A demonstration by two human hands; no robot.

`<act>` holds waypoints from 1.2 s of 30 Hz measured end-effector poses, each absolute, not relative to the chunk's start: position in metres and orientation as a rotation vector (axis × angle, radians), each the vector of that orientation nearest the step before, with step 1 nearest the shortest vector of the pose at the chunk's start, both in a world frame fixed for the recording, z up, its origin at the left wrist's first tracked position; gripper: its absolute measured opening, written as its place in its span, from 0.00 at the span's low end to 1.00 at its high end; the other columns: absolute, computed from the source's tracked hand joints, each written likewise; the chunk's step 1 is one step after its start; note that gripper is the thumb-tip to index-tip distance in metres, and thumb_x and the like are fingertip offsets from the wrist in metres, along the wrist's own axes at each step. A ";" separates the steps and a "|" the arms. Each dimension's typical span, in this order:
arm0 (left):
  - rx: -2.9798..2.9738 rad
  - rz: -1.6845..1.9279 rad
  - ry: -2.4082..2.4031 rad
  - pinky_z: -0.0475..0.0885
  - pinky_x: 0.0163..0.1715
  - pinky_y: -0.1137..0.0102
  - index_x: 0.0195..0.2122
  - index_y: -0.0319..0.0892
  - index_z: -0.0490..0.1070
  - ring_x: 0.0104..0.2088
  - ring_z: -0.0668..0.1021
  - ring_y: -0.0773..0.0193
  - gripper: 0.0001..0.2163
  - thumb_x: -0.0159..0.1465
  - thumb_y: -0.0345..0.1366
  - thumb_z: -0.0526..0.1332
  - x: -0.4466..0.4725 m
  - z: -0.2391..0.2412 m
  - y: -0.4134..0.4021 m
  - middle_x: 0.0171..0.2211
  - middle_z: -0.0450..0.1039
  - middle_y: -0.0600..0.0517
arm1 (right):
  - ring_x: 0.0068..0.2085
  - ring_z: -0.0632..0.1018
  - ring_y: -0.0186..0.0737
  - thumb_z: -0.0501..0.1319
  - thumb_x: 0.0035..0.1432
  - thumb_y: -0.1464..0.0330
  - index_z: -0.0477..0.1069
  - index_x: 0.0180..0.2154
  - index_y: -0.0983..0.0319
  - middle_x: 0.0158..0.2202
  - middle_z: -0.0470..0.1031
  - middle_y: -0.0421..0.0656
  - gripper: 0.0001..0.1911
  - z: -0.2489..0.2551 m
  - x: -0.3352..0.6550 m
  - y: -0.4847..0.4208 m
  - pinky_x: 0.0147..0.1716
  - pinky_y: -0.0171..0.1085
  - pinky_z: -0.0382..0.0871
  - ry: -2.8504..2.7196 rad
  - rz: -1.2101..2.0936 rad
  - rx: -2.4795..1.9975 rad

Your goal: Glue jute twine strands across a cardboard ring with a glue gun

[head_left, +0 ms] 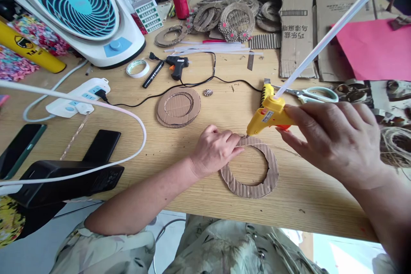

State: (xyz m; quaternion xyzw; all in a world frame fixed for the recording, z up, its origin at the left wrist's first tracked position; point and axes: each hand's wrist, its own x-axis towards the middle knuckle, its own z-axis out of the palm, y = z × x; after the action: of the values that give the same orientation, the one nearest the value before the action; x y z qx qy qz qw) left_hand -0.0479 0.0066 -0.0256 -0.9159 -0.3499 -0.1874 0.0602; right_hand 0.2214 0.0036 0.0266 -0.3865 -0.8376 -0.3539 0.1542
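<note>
A corrugated cardboard ring (253, 182) lies flat on the wooden table (199, 167) in front of me. My left hand (213, 147) rests on the ring's upper left edge, fingers curled and pressing it down. My right hand (334, 137) grips a yellow glue gun (266, 115) with a long white glue stick (334, 30) rising from its back. The gun's nozzle touches the ring's top edge, just beside my left fingertips.
A cardboard disc with a ring on it (178, 107) lies behind. A black glue gun (176, 65), marker, tape roll (137, 68), scissors (313, 93), power strip (78, 96), fan (77, 8), phones at left, pink paper (375, 49) and cardboard pieces at the back.
</note>
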 end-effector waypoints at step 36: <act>-2.785 -0.545 -1.106 0.63 0.42 0.64 0.38 0.40 0.72 0.33 0.76 0.63 0.12 0.71 0.44 0.60 -0.047 -0.025 0.005 0.32 0.77 0.52 | 0.35 0.67 0.44 0.66 0.58 0.61 0.69 0.57 0.64 0.40 0.76 0.48 0.27 0.028 0.227 0.006 0.33 0.42 0.59 -2.382 -0.969 -1.045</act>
State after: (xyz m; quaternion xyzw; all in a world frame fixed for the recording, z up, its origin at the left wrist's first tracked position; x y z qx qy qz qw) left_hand -0.0468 0.0052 -0.0246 -0.9133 -0.3627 -0.1788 0.0481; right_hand 0.2270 0.0056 0.0275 -0.3703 -0.8438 -0.3433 0.1818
